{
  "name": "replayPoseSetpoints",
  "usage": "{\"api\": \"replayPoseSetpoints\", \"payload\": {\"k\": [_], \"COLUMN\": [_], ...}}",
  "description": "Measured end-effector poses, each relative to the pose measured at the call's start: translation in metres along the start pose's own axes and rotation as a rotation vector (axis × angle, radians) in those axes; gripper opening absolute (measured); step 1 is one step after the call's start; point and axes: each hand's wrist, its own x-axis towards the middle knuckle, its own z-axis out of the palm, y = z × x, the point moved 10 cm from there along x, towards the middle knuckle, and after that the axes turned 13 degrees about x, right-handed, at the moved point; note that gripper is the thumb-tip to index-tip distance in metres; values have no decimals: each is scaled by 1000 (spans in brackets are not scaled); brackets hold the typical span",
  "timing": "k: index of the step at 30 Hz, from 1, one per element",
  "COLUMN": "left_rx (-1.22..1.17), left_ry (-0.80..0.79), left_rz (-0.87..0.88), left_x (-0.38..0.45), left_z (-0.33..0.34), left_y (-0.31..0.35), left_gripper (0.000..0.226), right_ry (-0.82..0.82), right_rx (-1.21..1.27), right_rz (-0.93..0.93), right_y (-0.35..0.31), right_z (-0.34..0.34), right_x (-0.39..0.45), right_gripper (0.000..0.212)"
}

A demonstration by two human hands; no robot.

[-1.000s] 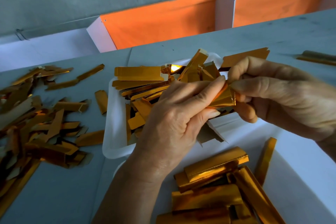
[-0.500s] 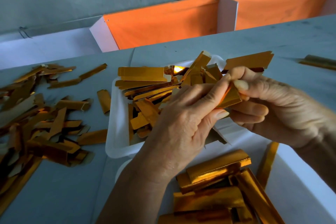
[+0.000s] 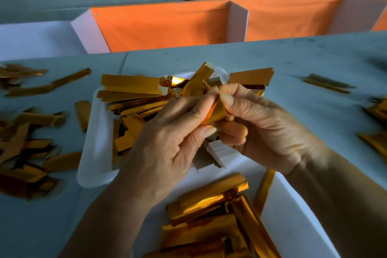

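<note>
Both hands work one small gold foil piece (image 3: 216, 112) above a white tray (image 3: 95, 142). My left hand (image 3: 165, 144) pinches the piece from the left with fingertips and thumb. From the right, my right hand (image 3: 261, 128) pinches its upper edge with thumb and forefinger. The piece is bent into a curl between them, and most of it is hidden by fingers. The tray holds several flat gold foil strips (image 3: 134, 86).
Loose gold strips (image 3: 27, 144) lie scattered on the grey table at left. Folded gold pieces (image 3: 209, 201) sit stacked on a white surface (image 3: 293, 205) near me. More strips (image 3: 326, 85) lie at right. Orange-lined bins (image 3: 163, 25) stand behind the table.
My right thumb and forefinger have shifted up onto the top edge of the gold piece, which is now more curled. Both hands stay over the tray. The camera view shifted slightly.
</note>
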Motion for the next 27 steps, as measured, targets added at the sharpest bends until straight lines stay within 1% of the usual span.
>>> {"api": "replayPoseSetpoints", "payload": {"k": [3, 5, 11, 13, 16, 19, 20, 23, 25, 27], "left_rx": [-23, -33, -33, -38, -56, -65, -70, -66, -67, -115], "left_ry": [-7, -22, -36, -24, -5, 12, 18, 25, 20, 14], "left_rz": [-9, -6, -28, -41, -50, -43, -43, -43, -54, -101], "left_x": [0, 0, -2, -1, -1, -2, -2, -2, -3, -4], "left_z": [1, 3, 4, 3, 0, -2, -2, -3, -2, -3], "left_y": [-1, 1, -4, -5, -5, -5, -5, -5, -5, -10], "left_gripper": [49, 49, 50, 49, 47, 46, 46, 46, 46, 45], "right_ry": [-18, 8, 42, 45, 22, -10, -4, 16, -11, -40], "right_rx": [19, 33, 24, 41, 50, 33, 14, -35, -20, -10], "right_rz": [25, 29, 34, 35, 47, 56, 50, 51, 74, 94], "right_y": [1, 1, 5, 5, 6, 5, 4, 2, 1, 0], "right_z": [1, -4, -5, -5, -4, -2, -3, -6, -5, -4], "right_x": [1, -2, 1, 0, 0, 0, 0, -1, -3, -3], "right_gripper": [20, 21, 6, 10, 9, 26, 28, 22, 23, 27]}}
